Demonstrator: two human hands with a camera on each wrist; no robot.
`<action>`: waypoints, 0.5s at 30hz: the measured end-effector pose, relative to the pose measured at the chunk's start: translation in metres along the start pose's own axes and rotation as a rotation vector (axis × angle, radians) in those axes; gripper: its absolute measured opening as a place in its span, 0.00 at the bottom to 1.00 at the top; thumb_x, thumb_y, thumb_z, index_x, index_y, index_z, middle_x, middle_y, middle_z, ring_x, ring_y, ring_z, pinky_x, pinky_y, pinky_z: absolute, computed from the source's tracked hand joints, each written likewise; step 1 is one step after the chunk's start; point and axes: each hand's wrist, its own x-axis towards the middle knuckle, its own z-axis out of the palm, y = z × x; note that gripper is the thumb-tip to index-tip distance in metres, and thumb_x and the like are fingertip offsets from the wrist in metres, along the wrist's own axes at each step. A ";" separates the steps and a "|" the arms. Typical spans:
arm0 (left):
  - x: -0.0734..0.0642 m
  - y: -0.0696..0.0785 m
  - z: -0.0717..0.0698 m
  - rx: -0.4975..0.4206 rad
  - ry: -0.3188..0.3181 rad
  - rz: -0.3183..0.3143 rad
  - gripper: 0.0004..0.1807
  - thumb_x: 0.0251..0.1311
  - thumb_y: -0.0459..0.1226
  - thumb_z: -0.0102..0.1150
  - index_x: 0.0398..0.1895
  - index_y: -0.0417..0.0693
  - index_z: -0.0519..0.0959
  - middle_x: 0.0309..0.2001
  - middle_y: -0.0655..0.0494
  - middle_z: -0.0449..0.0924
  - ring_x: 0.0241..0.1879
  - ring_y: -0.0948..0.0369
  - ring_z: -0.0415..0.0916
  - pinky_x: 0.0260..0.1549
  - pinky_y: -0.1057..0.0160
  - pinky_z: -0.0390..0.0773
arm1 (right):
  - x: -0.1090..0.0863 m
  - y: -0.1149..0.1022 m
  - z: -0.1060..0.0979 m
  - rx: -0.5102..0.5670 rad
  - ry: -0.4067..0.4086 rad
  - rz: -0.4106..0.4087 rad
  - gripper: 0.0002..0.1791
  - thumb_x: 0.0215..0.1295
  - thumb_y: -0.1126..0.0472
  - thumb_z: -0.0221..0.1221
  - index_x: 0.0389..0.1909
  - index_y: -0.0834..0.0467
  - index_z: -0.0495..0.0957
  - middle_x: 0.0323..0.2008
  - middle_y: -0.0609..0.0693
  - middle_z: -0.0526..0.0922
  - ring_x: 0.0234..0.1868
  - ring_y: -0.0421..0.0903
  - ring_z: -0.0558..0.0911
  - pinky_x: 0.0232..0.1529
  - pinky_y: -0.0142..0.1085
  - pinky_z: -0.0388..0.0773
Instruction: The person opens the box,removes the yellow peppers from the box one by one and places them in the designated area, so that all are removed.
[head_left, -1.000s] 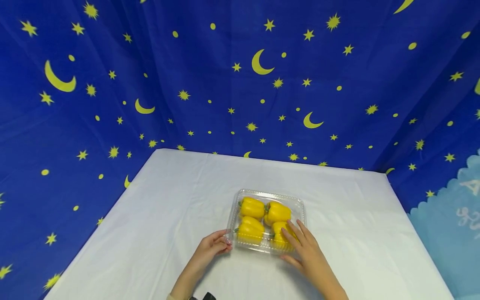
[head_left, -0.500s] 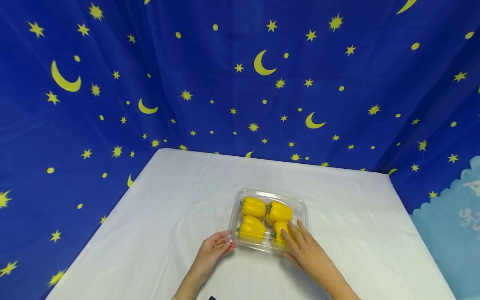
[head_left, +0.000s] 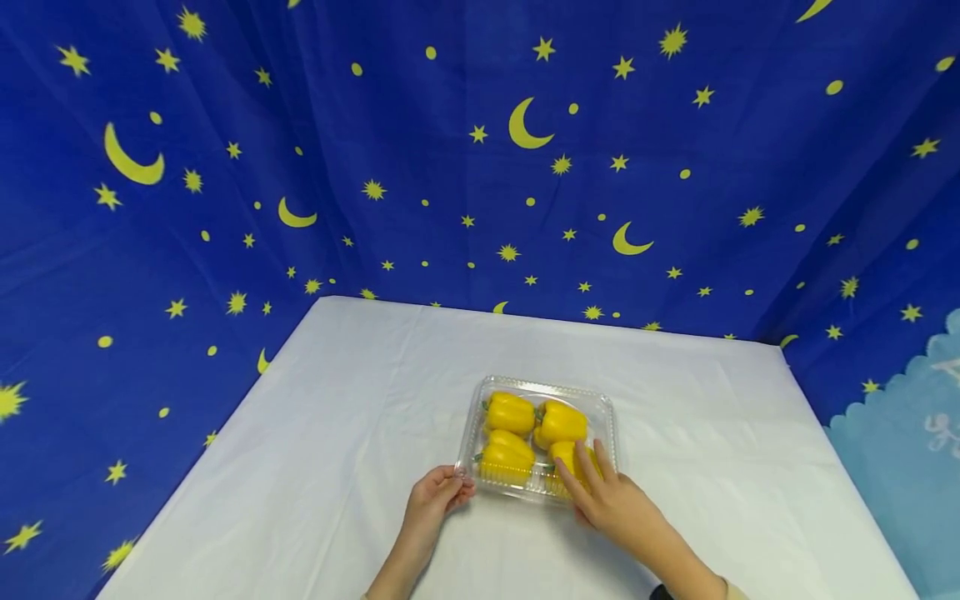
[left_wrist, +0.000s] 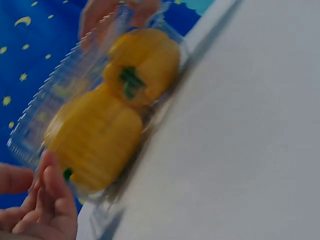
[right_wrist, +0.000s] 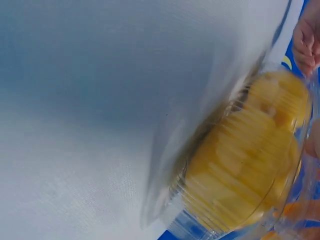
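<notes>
Several yellow bell peppers (head_left: pixel 506 454) with green stems sit in a clear plastic container (head_left: pixel 547 387) with a ridged rim. My left hand (head_left: pixel 435 498) pinches the container's near left corner between thumb and fingers; the left wrist view shows these fingertips at the rim, beside a pepper (left_wrist: pixel 97 142). Spread fingers of my right hand (head_left: pixel 611 504) lie over the near right pepper (head_left: pixel 568 458), partly covering it. Its thumb is mostly hidden below the near edge. Through the ridged near wall, the right wrist view shows peppers (right_wrist: pixel 240 170), blurred. Whether the lid is fastened, I cannot tell.
The container stands on a table with a white cloth (head_left: pixel 390 375). Behind and at the sides hangs a blue curtain (head_left: pixel 420 125) with yellow moons and stars. A light blue scalloped panel (head_left: pixel 900 450) with white lettering hangs at the right.
My left hand has shifted slightly right and nearer along the corner. The right wrist has swung a little, with its thumb now tucked lower. The container has hardly moved.
</notes>
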 end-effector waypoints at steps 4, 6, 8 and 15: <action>-0.003 -0.003 0.010 0.056 0.087 0.039 0.15 0.65 0.28 0.46 0.48 0.19 0.68 0.30 0.58 0.78 0.28 0.72 0.76 0.34 0.75 0.79 | 0.000 -0.002 0.001 -0.030 -0.011 0.009 0.33 0.72 0.51 0.18 0.60 0.57 0.67 0.50 0.67 0.77 0.45 0.64 0.80 0.15 0.34 0.79; -0.004 -0.004 0.015 0.098 0.123 0.061 0.14 0.65 0.28 0.45 0.47 0.21 0.68 0.31 0.55 0.77 0.28 0.72 0.74 0.34 0.74 0.78 | 0.000 -0.004 0.002 -0.028 0.007 0.026 0.33 0.72 0.50 0.18 0.59 0.57 0.68 0.49 0.67 0.78 0.45 0.64 0.80 0.16 0.36 0.80; -0.005 -0.006 0.019 0.134 0.157 0.084 0.13 0.65 0.28 0.45 0.46 0.22 0.69 0.32 0.53 0.76 0.28 0.71 0.73 0.34 0.73 0.77 | 0.000 -0.006 0.003 -0.020 0.036 0.042 0.32 0.73 0.50 0.19 0.58 0.57 0.68 0.49 0.67 0.78 0.44 0.64 0.81 0.16 0.38 0.80; -0.006 -0.010 0.025 0.194 0.201 0.148 0.08 0.64 0.25 0.43 0.41 0.24 0.68 0.31 0.53 0.71 0.29 0.71 0.69 0.34 0.74 0.74 | 0.005 -0.009 0.005 0.026 0.123 0.074 0.29 0.75 0.50 0.26 0.56 0.61 0.70 0.46 0.68 0.79 0.41 0.66 0.82 0.14 0.36 0.79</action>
